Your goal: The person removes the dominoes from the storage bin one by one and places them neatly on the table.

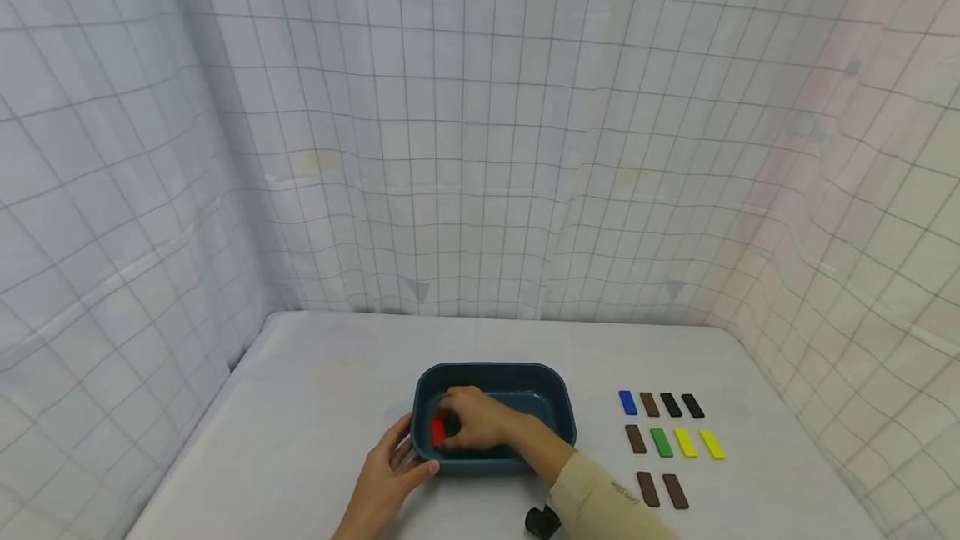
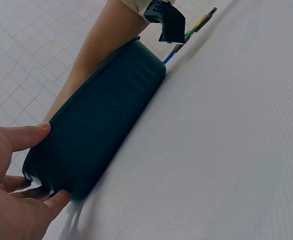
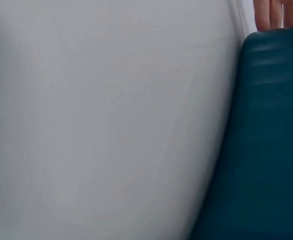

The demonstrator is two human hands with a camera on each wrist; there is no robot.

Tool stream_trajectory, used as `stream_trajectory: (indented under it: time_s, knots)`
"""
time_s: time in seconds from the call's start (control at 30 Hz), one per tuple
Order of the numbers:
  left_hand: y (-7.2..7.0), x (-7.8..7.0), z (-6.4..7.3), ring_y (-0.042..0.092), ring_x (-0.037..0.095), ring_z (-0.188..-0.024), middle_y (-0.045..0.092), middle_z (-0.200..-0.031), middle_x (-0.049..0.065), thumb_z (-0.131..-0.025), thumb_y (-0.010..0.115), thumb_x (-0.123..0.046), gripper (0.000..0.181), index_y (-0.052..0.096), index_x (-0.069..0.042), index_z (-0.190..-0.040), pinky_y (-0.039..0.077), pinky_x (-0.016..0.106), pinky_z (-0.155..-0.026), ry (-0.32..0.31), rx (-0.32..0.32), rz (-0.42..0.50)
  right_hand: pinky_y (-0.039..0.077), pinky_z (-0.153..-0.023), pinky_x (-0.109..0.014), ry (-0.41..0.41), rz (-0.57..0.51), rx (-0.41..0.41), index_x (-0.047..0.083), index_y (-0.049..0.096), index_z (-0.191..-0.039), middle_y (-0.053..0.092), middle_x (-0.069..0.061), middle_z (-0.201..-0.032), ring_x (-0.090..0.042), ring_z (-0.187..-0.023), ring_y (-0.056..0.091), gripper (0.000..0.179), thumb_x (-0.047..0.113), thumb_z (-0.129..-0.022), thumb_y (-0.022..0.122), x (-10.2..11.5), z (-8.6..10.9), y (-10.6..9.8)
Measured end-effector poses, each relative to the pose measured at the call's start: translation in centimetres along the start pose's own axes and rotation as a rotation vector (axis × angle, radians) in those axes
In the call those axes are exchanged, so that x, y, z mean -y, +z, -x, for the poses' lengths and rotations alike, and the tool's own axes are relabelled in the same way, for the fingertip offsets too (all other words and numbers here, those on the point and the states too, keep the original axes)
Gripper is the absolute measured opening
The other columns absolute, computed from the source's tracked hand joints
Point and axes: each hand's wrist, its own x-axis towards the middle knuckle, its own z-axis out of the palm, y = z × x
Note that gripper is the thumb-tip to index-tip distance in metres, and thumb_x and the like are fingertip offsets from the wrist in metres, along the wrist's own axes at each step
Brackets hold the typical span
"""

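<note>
A dark teal plastic basin (image 1: 525,369) stands on the white table, its outer wall filling much of the left wrist view. My left hand (image 1: 384,477) grips its near left corner, thumb (image 2: 34,136) on the near side and fingers round the left end. Inside the basin, at its left end, my right hand (image 1: 480,422) reaches down with curled fingers. A small flat red block (image 1: 438,432) shows at those fingertips, pinched there as far as I can see. Something black lies between the fingers, too small to tell. The right wrist view shows only the basin's outer wall (image 3: 271,140), the cloth and some left fingers.
Right of the basin, several small flat blocks lie in rows: a blue one (image 1: 627,402), a green one (image 1: 662,442), yellow ones (image 1: 686,443), brown ones (image 1: 648,489) and black ones (image 1: 671,404). White checked curtains (image 1: 480,148) enclose the table (image 1: 322,390) at back and sides.
</note>
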Motion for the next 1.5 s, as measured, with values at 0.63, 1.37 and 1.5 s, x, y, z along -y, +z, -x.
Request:
stream_trajectory:
  time_s: [0.63, 1.37, 1.5]
  knots:
    - [0.1, -0.2, 0.0, 0.033, 0.049, -0.145, 0.023, -0.162, 0.035, -0.088, 0.084, -0.007, 0.092, 0.026, 0.011, -0.157, 0.052, 0.038, -0.104, -0.046, -0.015, -0.025, 0.053, -0.083, -0.016, 0.045, -0.044, -0.056, 0.009, 0.071, -0.124, 0.062, 0.007, -0.109, -0.004, -0.094, 0.057, 0.040, 0.024, -0.088, 0.080, 0.0, 2.8, -4.0]
    - [0.4, -0.3, 0.0, 0.030, 0.049, -0.147, 0.022, -0.162, 0.034, -0.091, 0.080, -0.006, 0.087, 0.026, 0.013, -0.156, 0.051, 0.038, -0.105, -0.017, -0.029, -0.026, 0.057, -0.082, -0.025, 0.083, -0.071, -0.128, 0.010, 0.072, -0.119, 0.062, 0.007, -0.109, -0.010, -0.093, 0.060, 0.035, 0.023, -0.087, 0.081, -1.4, 10.2, -6.3]
    - [0.4, -0.3, 0.1, 0.030, 0.049, -0.146, 0.022, -0.162, 0.034, -0.090, 0.080, -0.005, 0.087, 0.026, 0.013, -0.156, 0.052, 0.037, -0.104, -0.016, -0.032, -0.028, 0.058, -0.083, -0.027, 0.114, -0.078, -0.125, 0.009, 0.071, -0.118, 0.061, 0.007, -0.110, -0.009, -0.093, 0.059, 0.036, 0.023, -0.087, 0.081, -1.7, 11.7, -6.7]
